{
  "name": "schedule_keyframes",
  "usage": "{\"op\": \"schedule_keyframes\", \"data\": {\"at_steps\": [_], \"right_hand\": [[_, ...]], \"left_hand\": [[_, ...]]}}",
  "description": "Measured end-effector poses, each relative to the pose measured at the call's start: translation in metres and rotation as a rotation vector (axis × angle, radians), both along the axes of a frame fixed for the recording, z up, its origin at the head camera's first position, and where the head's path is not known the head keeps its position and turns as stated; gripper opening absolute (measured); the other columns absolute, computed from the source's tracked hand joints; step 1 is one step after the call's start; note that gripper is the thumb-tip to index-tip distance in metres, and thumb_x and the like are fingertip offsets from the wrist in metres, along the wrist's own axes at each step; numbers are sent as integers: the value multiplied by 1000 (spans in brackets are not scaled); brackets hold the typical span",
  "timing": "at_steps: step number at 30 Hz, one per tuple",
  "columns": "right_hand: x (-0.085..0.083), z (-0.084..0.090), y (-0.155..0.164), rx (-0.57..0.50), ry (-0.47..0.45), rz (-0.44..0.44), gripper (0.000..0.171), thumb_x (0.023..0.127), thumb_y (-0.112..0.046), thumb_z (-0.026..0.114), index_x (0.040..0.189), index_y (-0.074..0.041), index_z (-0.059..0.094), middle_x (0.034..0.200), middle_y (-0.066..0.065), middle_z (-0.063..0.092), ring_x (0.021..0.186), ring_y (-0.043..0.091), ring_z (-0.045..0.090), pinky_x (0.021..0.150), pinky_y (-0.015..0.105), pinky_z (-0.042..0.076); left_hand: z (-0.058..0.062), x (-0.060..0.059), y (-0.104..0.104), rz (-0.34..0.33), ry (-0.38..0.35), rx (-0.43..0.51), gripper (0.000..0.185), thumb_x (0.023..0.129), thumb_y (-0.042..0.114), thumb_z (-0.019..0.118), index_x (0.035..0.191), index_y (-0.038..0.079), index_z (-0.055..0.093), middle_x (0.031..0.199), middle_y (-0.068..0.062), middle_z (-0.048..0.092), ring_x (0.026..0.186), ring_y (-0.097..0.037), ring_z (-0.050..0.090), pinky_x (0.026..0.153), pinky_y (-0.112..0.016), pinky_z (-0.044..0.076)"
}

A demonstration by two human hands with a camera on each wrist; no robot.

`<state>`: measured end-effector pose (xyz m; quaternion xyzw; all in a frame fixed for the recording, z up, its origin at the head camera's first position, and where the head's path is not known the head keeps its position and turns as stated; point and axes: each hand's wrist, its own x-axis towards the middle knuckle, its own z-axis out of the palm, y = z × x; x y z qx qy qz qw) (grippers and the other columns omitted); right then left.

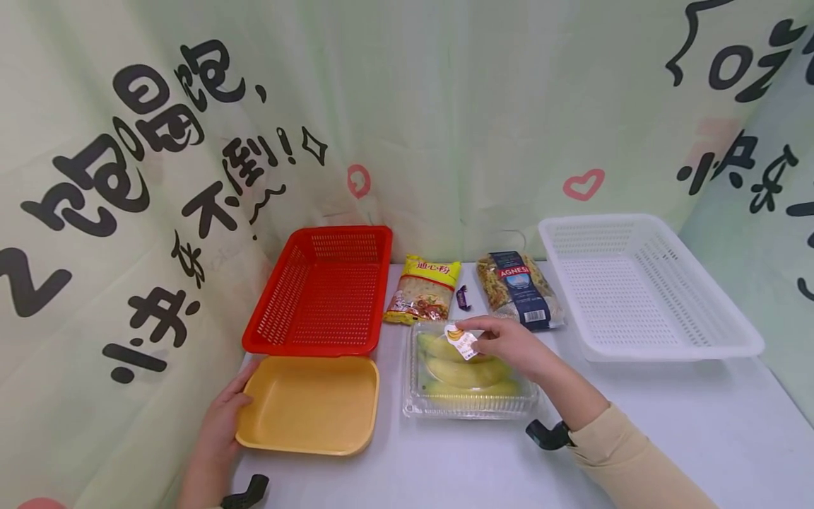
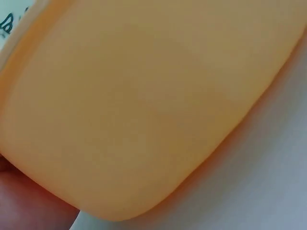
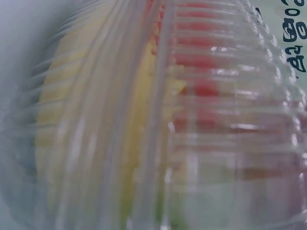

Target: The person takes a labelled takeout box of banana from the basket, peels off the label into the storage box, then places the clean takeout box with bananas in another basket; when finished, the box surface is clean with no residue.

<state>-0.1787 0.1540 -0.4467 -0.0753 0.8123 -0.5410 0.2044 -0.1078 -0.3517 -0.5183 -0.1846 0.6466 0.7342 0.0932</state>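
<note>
A clear plastic clamshell box [image 1: 439, 408] of yellow bananas [image 1: 467, 372] stands at the middle of the table, its ridged side close up in the right wrist view. Over its lid, my right hand [image 1: 509, 344] pinches a small white label [image 1: 461, 341] with a banana picture between thumb and forefinger. At the left, a shallow yellow plastic tray [image 1: 311, 406] has its left side gripped by my left hand [image 1: 222, 417], with some fingers hidden behind the wall. The tray [image 2: 144, 105] fills most of the left wrist view.
A red basket [image 1: 318, 304] stands right behind the yellow tray. Behind the banana box lie a yellow-topped pasta bag [image 1: 425, 288], a small purple wrapped sweet [image 1: 463, 298] and an Agnesi pasta bag [image 1: 518, 290]. A white basket [image 1: 642, 297] stands at the right, before the printed curtain [image 1: 458, 127].
</note>
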Motion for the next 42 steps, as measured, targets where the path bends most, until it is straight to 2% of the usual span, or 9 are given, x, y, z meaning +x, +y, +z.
{"op": "schedule_keyframes", "data": {"at_steps": [6,13,17,21,24,28,32,39,42], "right_hand": [[-1,-1,0,-5,7,6,40,93,-9,63,132,-16,64,128,14,57,93,22,60,83,39,56],[-2,-3,0,-32,22,9,41,92,-7,63,133,-12,64,134,16,57,92,19,66,86,39,58],[-2,-3,-1,-19,30,12,41,92,-7,63,132,-13,64,134,16,58,91,21,67,85,39,58],[-4,0,-1,13,53,18,40,92,-8,64,131,-15,65,129,15,60,90,24,68,83,38,57],[-5,2,-2,39,61,16,39,92,-10,64,130,-17,65,124,14,62,88,24,68,82,37,56],[-5,6,-5,52,61,21,38,92,-13,65,129,-19,66,123,12,62,87,25,64,82,39,56],[-4,12,-11,47,66,44,38,92,-15,66,130,-20,66,120,12,62,88,24,63,84,42,57],[-3,23,-34,61,37,66,37,90,-18,68,126,-27,68,105,8,66,89,22,64,85,41,57],[-4,25,-47,66,23,92,36,91,-17,68,123,-31,69,102,7,65,88,23,64,83,42,57]], "left_hand": [[0,0,10,21,2,9,62,99,2,31,154,29,33,163,15,26,144,-6,26,95,-10,46],[-3,-1,19,12,14,-20,63,97,0,30,154,25,35,161,13,30,136,-1,35,100,-8,39],[-7,-1,23,18,-4,-13,62,97,1,30,154,25,34,162,13,29,143,-3,30,105,-8,35],[-11,0,27,41,-12,31,62,97,3,31,154,27,35,162,13,28,148,-8,24,100,-7,40],[-15,3,26,14,40,102,61,99,3,27,156,25,31,164,11,24,148,-8,23,99,-7,41],[-21,6,22,-84,165,211,60,101,3,23,159,19,22,167,5,14,143,-3,30,103,-11,41],[-26,7,20,-130,252,259,59,101,2,22,159,16,17,168,1,11,139,-1,37,106,-14,41],[-26,7,24,-56,222,218,60,101,2,24,157,20,26,164,10,26,134,3,42,105,-14,42],[-25,8,26,-43,219,206,60,101,2,24,157,20,26,164,9,26,135,3,42,105,-14,42]]}}
